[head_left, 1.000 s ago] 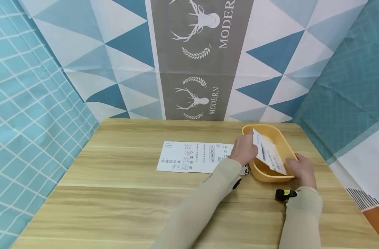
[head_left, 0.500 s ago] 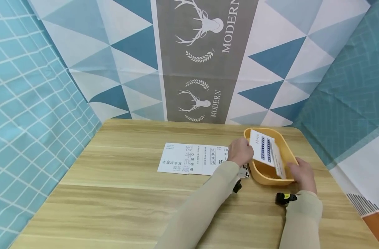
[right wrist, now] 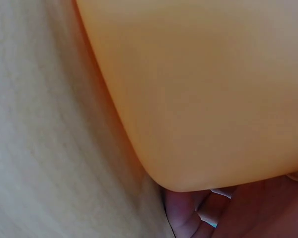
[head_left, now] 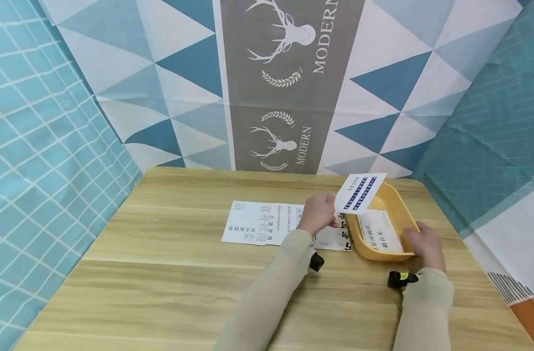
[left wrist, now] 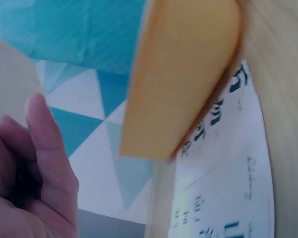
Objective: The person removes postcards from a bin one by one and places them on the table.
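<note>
My left hand (head_left: 318,214) pinches a white printed card (head_left: 361,192) by its near left corner. The card is raised above the left rim of a yellow plastic bin (head_left: 396,202) and shows dark blue bands of text. In the left wrist view the pinched card (left wrist: 10,79) is partly cut off by the frame. Another white card (head_left: 378,231) lies inside the bin. Gripping the bin's right near rim is my right hand (head_left: 427,246); in the right wrist view its fingers (right wrist: 181,213) show below the bin's corner (right wrist: 203,109).
Left of the bin, a row of overlapping printed cards (head_left: 249,224) lies on the wooden table (head_left: 170,282). The row's right end, seen in the left wrist view as cards (left wrist: 223,173), reaches close to the bin's side. A patterned cloth wall (head_left: 183,97) stands behind the table.
My left hand has lifted one card from the bin and moved left with it, turning it. The other card now lies flat in the bin. My right hand stays on the rim.
</note>
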A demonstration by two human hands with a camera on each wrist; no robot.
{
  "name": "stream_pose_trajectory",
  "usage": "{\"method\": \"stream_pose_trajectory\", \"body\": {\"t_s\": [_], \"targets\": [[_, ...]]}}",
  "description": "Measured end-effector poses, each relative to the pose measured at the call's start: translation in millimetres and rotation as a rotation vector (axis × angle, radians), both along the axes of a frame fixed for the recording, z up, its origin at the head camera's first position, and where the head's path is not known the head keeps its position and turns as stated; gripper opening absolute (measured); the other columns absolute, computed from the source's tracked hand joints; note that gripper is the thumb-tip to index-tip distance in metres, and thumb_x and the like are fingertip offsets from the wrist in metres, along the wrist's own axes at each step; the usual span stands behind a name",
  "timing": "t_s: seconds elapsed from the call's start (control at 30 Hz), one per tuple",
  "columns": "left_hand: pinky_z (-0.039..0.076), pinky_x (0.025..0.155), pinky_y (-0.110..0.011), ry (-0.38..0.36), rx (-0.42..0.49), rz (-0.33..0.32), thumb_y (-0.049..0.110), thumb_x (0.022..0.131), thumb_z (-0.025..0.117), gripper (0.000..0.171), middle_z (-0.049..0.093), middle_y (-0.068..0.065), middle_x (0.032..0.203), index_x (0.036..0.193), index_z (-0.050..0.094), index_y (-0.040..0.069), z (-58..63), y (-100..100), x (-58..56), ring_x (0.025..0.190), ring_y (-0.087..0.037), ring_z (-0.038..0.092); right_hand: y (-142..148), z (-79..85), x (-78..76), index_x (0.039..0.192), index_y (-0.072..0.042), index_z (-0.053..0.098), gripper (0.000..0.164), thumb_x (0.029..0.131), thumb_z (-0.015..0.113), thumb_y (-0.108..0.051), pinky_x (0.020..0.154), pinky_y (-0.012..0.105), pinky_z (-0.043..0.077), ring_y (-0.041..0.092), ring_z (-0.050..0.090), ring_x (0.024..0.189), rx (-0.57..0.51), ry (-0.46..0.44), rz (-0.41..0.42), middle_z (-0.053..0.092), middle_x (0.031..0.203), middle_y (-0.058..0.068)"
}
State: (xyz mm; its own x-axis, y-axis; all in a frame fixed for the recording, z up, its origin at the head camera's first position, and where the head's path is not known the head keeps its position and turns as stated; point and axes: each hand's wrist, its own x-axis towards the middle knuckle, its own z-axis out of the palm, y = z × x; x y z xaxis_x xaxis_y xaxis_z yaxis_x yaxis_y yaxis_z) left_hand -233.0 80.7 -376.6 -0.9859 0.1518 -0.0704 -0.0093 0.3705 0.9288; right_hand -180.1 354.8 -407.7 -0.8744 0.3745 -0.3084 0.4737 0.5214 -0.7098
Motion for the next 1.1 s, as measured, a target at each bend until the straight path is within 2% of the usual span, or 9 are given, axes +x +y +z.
{"method": "stream_pose_trajectory", "body": {"t_s": [0.1,0.2,0.37,0.43,0.53,0.67,0.87,1.0,1.1], "targets": [[0.049,0.055,-0.028,0.008,0.036,-0.005,0.036,0.110,0.039,0.048,0.055,0.001,0.053,0.070,0.053,0.013,1.6,-9.6,2.5,0.051,-0.016,0.069,-1.1,-0.8,-0.1,0.158,0.003,0.019,0.065,0.104,0.034,-0.028,0.113,0.062,0.034,0.046,0.040,0.130,-0.001,-0.002,-0.006,0.029,0.156,0.036],[0.057,0.061,-0.031,0.043,0.075,-0.001,0.038,0.109,0.042,0.047,0.055,0.001,0.054,0.072,0.056,0.013,2.8,-16.2,6.2,0.050,-0.015,0.067,0.0,-0.9,1.0,0.158,0.004,0.021,0.064,0.104,0.034,-0.028,0.110,0.060,0.036,0.046,0.041,0.127,-0.001,-0.004,-0.007,0.031,0.155,0.035],[0.061,0.060,-0.033,0.054,0.244,-0.040,0.035,0.106,0.053,0.035,0.068,-0.005,0.070,0.100,0.075,0.008,6.0,-27.4,10.5,0.055,-0.016,0.069,0.6,-0.7,1.8,0.158,0.004,0.021,0.064,0.104,0.033,-0.029,0.108,0.060,0.037,0.046,0.042,0.126,-0.001,-0.006,-0.010,0.031,0.154,0.035],[0.062,0.062,-0.033,0.028,0.316,-0.088,0.028,0.105,0.055,0.031,0.074,-0.008,0.083,0.111,0.074,0.005,7.2,-33.0,10.6,0.062,-0.018,0.073,0.2,-0.5,1.6,0.158,0.004,0.021,0.064,0.104,0.033,-0.029,0.109,0.060,0.037,0.046,0.042,0.126,-0.003,-0.008,-0.014,0.031,0.154,0.035],[0.062,0.065,-0.033,0.001,0.370,-0.150,0.016,0.104,0.056,0.025,0.077,-0.011,0.099,0.117,0.071,0.000,8.9,-43.4,8.1,0.072,-0.021,0.076,-0.8,-1.0,1.0,0.158,0.003,0.021,0.064,0.104,0.034,-0.028,0.108,0.060,0.037,0.046,0.042,0.126,-0.010,-0.006,-0.016,0.032,0.154,0.035],[0.062,0.065,-0.031,0.040,0.336,-0.164,0.003,0.098,0.057,0.026,0.074,-0.008,0.105,0.122,0.068,0.003,11.9,-60.6,1.3,0.078,-0.017,0.073,-1.5,-1.9,0.0,0.158,0.003,0.021,0.064,0.103,0.034,-0.026,0.110,0.060,0.037,0.045,0.042,0.127,-0.021,-0.004,-0.024,0.031,0.156,0.035],[0.061,0.062,-0.035,0.084,0.272,-0.168,-0.013,0.085,0.053,0.066,0.063,-0.011,0.111,0.143,0.053,0.017,17.0,-93.5,-9.5,0.083,-0.023,0.070,0.8,-2.2,-1.3,0.159,0.002,0.018,0.065,0.103,0.035,-0.026,0.114,0.063,0.034,0.047,0.039,0.130,-0.025,-0.013,-0.033,0.028,0.158,0.035],[0.061,0.062,-0.036,0.078,0.230,-0.174,-0.013,0.087,0.048,0.081,0.061,-0.015,0.115,0.154,0.038,0.031,22.0,-127.0,-13.0,0.086,-0.027,0.070,1.0,-2.6,-1.8,0.159,0.002,0.020,0.064,0.103,0.035,-0.025,0.110,0.061,0.036,0.045,0.041,0.128,-0.026,-0.007,-0.033,0.030,0.156,0.034],[0.061,0.063,-0.036,0.055,0.192,-0.162,-0.013,0.087,0.046,0.087,0.059,-0.019,0.117,0.159,0.027,0.031,27.5,-159.1,-14.9,0.088,-0.028,0.068,0.4,-1.3,-1.5,0.159,0.003,0.020,0.064,0.103,0.035,-0.026,0.111,0.061,0.036,0.045,0.041,0.128,-0.027,-0.008,-0.028,0.030,0.156,0.034]]}}
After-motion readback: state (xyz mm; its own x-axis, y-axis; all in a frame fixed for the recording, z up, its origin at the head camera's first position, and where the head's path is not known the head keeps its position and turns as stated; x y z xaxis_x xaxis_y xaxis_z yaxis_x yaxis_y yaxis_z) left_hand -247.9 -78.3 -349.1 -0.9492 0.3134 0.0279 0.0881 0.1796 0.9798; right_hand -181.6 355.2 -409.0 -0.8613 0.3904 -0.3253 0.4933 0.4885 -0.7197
